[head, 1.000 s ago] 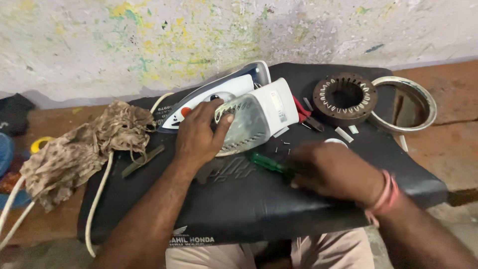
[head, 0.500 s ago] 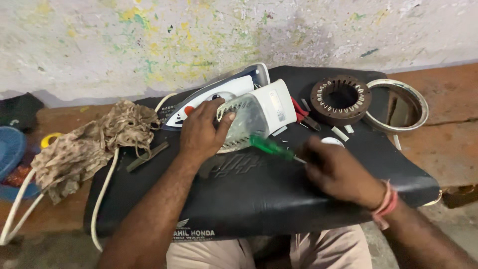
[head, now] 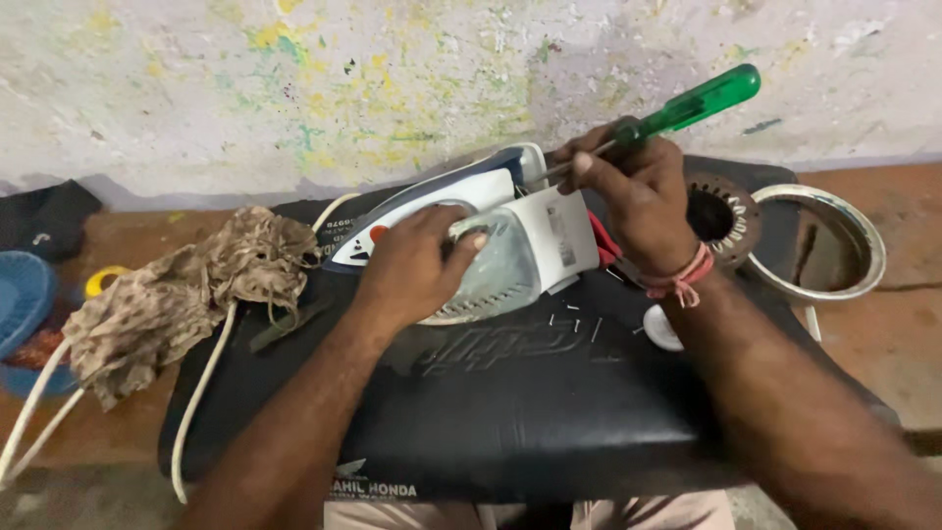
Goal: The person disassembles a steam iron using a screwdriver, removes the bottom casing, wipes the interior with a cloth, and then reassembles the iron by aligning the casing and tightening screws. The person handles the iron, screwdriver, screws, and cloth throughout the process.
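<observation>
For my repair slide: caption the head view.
Left hand steadies a clothes iron on a black seat; right hand drives a green-handled screwdriver into it.

Setting: makeshift repair workshop. Evidence: paint-spattered wall [head: 294, 88], black seat cushion [head: 510, 412] as work surface, loose metal parts [head: 829, 240], rag [head: 167, 304].
</observation>
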